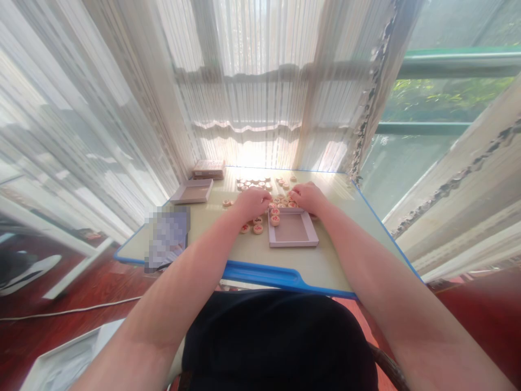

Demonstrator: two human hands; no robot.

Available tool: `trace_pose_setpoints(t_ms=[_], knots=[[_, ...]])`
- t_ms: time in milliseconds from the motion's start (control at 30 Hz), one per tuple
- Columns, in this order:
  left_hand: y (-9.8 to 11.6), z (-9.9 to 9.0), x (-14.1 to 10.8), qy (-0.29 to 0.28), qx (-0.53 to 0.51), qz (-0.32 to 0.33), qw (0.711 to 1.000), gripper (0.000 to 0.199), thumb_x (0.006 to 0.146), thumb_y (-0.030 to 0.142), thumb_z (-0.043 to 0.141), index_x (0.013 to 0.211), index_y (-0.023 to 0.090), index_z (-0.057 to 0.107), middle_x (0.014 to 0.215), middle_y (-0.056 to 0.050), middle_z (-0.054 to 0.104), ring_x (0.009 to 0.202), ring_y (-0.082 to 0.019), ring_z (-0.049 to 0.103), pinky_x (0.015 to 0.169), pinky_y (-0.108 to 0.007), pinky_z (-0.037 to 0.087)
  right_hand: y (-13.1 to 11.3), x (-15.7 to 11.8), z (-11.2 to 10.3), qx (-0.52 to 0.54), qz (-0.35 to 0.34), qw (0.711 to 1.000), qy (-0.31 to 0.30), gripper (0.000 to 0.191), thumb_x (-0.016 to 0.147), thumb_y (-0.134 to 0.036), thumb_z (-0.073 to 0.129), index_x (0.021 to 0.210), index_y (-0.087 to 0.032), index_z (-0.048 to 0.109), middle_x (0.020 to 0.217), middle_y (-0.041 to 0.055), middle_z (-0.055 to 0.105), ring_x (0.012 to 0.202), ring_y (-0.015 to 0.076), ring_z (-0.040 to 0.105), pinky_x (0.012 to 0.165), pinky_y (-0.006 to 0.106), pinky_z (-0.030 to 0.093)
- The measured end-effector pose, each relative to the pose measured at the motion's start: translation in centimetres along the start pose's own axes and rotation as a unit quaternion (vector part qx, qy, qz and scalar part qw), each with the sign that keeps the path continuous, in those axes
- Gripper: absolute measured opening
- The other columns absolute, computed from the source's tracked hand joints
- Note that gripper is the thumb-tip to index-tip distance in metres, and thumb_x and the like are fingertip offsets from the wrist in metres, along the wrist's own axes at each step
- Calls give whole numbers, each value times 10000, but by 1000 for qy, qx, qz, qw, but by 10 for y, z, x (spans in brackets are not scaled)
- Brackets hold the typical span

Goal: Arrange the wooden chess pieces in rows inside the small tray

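On the table (pixel 329 266), near the middle, lots of round pieces (pixel 284 205) sit between the left hand (pixel 253 202) and the right hand (pixel 308 196). They are pale, and many have red marks on top. The left hand is at the left side of this bunch. Its fingers are bent and close together, with the tips by the pieces. I cannot tell if they pinch one. The right hand is at the right side of the bunch. Its fingers curl down at the pieces, but I cannot tell if they grip any.

Just on the near side of the bunch is an open box (pixel 293 244). It is flat and low, and most of its bottom shows. Two pieces are at its left side, one nearer than the other. More pieces lie to the left of the box, near the left wrist, and one of them has dark marks. A few others are farther left, past the left arm. On the far side of the hands there are rows of pieces, with a small group to the right of them.

At the far left of the table is a second open box (pixel 193 193), with a stack of flat boxes (pixel 208 168) behind it. A blurry thing (pixel 167 239) lies at the near left. The near side of the table has a blue edge (pixel 264 274). White curtains (pixel 252 49) hang behind it all.
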State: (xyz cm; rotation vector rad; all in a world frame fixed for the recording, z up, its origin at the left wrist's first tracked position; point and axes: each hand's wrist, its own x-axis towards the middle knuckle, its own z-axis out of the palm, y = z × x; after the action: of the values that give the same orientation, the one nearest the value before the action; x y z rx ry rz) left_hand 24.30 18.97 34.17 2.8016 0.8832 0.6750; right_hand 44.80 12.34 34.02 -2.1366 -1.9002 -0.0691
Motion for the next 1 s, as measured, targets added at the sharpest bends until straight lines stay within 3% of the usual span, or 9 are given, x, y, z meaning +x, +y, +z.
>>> trace_pose_setpoints(t_ms=[200, 333, 467, 567, 700, 867, 1000], knots=[[6, -5, -2, -12, -4, -30, 999, 364, 852, 379, 417, 1052, 198, 660, 945, -50, 685, 930, -208, 583, 823, -319, 453, 2, 4, 0, 17, 23, 1000, 4, 299, 830, -347, 459, 952, -180, 676, 953, 97, 670, 1030, 253, 507, 834, 333, 387], [8, -11, -5, -30, -6, -2, 1000, 299, 799, 361, 476, 937, 208, 692, 905, -44, 681, 893, -207, 585, 790, -310, 454, 3, 2, 0, 35, 34, 999, 2, 296, 802, -348, 494, 982, -208, 683, 907, 78, 678, 1002, 252, 518, 818, 333, 402], [6, -17, -6, -76, 3, -14, 997, 240, 714, 267, 500, 820, 206, 707, 765, -15, 673, 704, -171, 584, 640, -268, 438, 5, 2, 3, 35, 21, 999, -9, 370, 822, -341, 454, 1124, -260, 652, 1070, 50, 660, 1055, 259, 480, 875, 351, 381], [6, -19, -7, -102, 8, -31, 994, 228, 692, 277, 502, 748, 193, 706, 679, -14, 658, 631, -162, 568, 568, -255, 406, 5, 4, 5, 8, 15, 1000, -24, 365, 830, -315, 416, 1073, -260, 683, 1125, 56, 634, 1060, 269, 468, 905, 374, 355], [8, -19, -7, -121, 0, -28, 992, 228, 681, 258, 492, 723, 204, 710, 634, -7, 653, 600, -154, 566, 537, -245, 389, 5, 5, 6, 17, 28, 999, -17, 349, 824, -345, 424, 1005, -215, 692, 1072, 71, 644, 1041, 271, 464, 888, 363, 361], [9, -17, -6, -125, -32, -48, 991, 244, 680, 251, 487, 727, 215, 724, 608, -2, 655, 567, -148, 565, 504, -237, 385, 7, 5, 7, 21, 17, 999, -20, 378, 823, -328, 424, 1111, -252, 656, 1100, 56, 632, 1047, 269, 460, 914, 374, 343], [8, -15, -5, -151, -86, -81, 981, 270, 690, 263, 482, 776, 203, 730, 610, 2, 664, 516, -131, 556, 482, -225, 391, 7, 7, 7, 18, 26, 999, -21, 313, 813, -316, 441, 983, -229, 690, 1066, 64, 642, 1042, 269, 466, 903, 369, 353]])
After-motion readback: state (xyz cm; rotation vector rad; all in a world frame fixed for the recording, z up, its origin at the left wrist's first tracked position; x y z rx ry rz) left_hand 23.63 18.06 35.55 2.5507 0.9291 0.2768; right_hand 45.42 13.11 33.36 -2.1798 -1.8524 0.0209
